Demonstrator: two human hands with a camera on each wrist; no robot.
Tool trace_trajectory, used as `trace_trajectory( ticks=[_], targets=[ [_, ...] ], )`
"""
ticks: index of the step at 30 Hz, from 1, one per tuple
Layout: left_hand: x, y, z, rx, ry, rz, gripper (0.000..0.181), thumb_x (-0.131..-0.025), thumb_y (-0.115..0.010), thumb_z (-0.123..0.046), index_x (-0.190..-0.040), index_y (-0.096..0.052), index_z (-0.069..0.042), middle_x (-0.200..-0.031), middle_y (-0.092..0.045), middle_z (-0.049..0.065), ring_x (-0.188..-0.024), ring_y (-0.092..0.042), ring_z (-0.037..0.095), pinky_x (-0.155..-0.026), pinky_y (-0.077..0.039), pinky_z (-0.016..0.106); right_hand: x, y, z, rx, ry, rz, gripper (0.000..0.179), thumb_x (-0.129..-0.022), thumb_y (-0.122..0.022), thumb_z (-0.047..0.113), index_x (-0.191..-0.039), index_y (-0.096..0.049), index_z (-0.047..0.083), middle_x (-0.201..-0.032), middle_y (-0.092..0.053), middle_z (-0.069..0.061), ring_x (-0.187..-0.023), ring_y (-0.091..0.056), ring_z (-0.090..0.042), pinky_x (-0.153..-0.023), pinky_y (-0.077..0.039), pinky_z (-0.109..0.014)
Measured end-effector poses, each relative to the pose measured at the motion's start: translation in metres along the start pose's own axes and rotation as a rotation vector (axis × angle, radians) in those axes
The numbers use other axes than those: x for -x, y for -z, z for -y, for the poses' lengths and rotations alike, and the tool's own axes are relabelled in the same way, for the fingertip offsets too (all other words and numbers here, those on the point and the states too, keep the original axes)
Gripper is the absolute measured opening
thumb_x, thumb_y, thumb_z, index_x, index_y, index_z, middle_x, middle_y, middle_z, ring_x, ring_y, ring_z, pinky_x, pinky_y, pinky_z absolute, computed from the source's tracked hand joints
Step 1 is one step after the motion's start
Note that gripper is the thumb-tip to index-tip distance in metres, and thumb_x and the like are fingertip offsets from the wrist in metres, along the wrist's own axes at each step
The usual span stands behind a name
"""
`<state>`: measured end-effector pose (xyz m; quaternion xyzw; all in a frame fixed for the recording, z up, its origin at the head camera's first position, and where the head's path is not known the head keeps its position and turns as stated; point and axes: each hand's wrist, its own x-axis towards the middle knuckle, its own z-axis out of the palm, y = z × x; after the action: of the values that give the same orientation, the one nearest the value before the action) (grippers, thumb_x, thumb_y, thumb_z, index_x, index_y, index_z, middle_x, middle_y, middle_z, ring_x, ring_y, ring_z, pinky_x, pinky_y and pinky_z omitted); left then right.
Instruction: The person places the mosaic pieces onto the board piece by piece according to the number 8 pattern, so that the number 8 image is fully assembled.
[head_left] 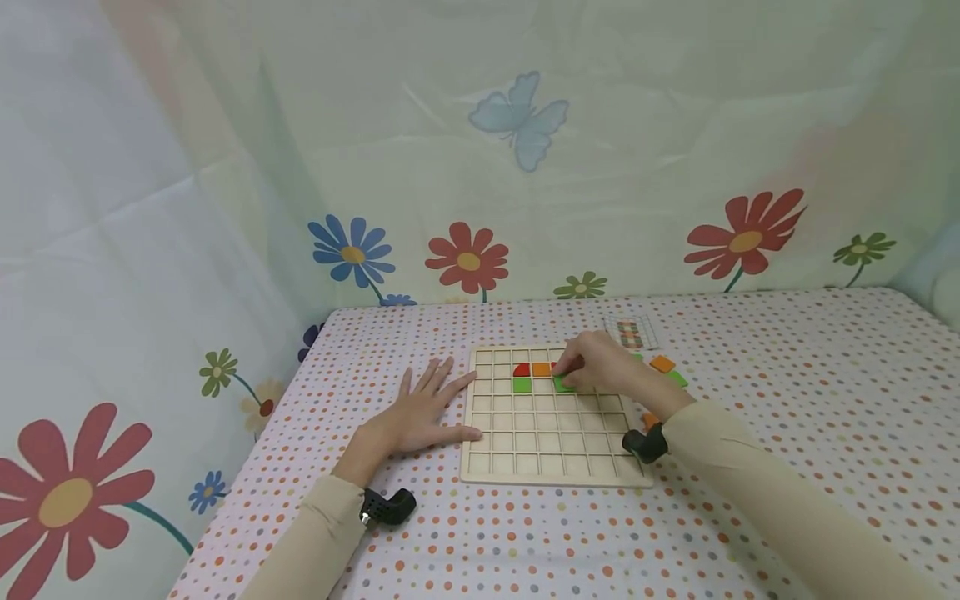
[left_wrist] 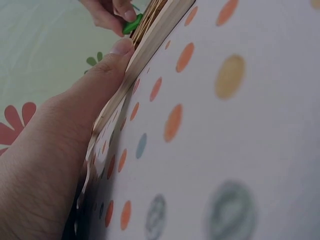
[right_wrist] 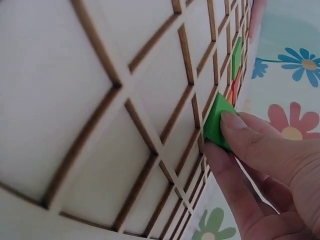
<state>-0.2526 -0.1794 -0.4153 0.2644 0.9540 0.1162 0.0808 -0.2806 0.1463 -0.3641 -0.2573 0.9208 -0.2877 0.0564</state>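
A pale wooden grid board [head_left: 555,443] lies on the table. My right hand [head_left: 600,363] pinches a green square tile [right_wrist: 215,125] between thumb and fingers, right at a cell in the board's second filled row. Left of it in the head view, another green tile [head_left: 522,385] sits in a cell, under a red tile [head_left: 522,369] with a rounded edge. Beside that red tile is an orange square tile [head_left: 541,369], and a sliver of red shows by my right fingertips. My left hand [head_left: 420,414] is spread flat, its thumb and fingertips at the board's left edge.
To the right of the board lie loose tiles, among them an orange one [head_left: 662,364] and a green one [head_left: 677,378]; another orange tile [head_left: 650,421] is partly behind my right wrist. A card with a coloured grid pattern [head_left: 632,332] lies beyond the board. Dotted cloth [head_left: 480,542] covers the table.
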Motion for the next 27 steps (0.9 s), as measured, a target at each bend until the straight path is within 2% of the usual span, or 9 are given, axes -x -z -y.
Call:
trace_trajectory(
  ticks=[5, 13, 20, 27],
  targets=[
    [-0.0003, -0.0005, 0.0002, 0.004, -0.004, 0.004, 0.095, -0.094, -0.056, -0.074, -0.170, -0.016, -0.033, -0.176, -0.002, 0.011, -0.161, 0.007, 0.035, -0.123, 0.008, 0.068, 0.0012, -0.0022, -0.0006, 0.009, -0.008, -0.019, 0.015, -0.085, -0.082, -0.008, -0.098, -0.082, 0.000, -0.096, -0.076, -0.009, -0.088, -0.073, -0.022, -0.080, -0.062, -0.037],
    [-0.0007, 0.0007, -0.0018, 0.003, -0.006, 0.007, 0.095, -0.095, -0.057, -0.073, -0.170, -0.016, -0.032, -0.176, -0.001, 0.011, -0.161, 0.007, 0.034, -0.123, 0.007, 0.068, 0.0030, -0.0018, -0.0051, 0.027, -0.027, -0.024, 0.009, -0.088, -0.081, -0.003, -0.095, -0.084, 0.001, -0.091, -0.072, -0.006, -0.084, -0.068, -0.021, -0.071, -0.058, -0.033],
    [0.0006, 0.0028, -0.0014, -0.012, -0.002, 0.000, 0.095, -0.095, -0.057, -0.073, -0.170, -0.016, -0.032, -0.176, -0.002, 0.012, -0.161, 0.007, 0.035, -0.123, 0.007, 0.068, 0.0010, -0.0018, -0.0032, 0.024, 0.006, -0.026, 0.011, -0.088, -0.081, -0.005, -0.097, -0.083, 0.000, -0.095, -0.076, -0.009, -0.085, -0.072, -0.022, -0.077, -0.061, -0.036],
    [0.0023, 0.0006, 0.0001, 0.007, -0.012, -0.002, 0.095, -0.095, -0.058, -0.072, -0.170, -0.017, -0.030, -0.176, -0.004, 0.013, -0.161, 0.006, 0.036, -0.122, 0.007, 0.069, 0.0030, -0.0068, -0.0035, -0.022, -0.015, -0.042, 0.010, -0.088, -0.080, -0.006, -0.096, -0.083, -0.001, -0.097, -0.076, -0.012, -0.087, -0.073, -0.024, -0.078, -0.061, -0.037]
  ],
)
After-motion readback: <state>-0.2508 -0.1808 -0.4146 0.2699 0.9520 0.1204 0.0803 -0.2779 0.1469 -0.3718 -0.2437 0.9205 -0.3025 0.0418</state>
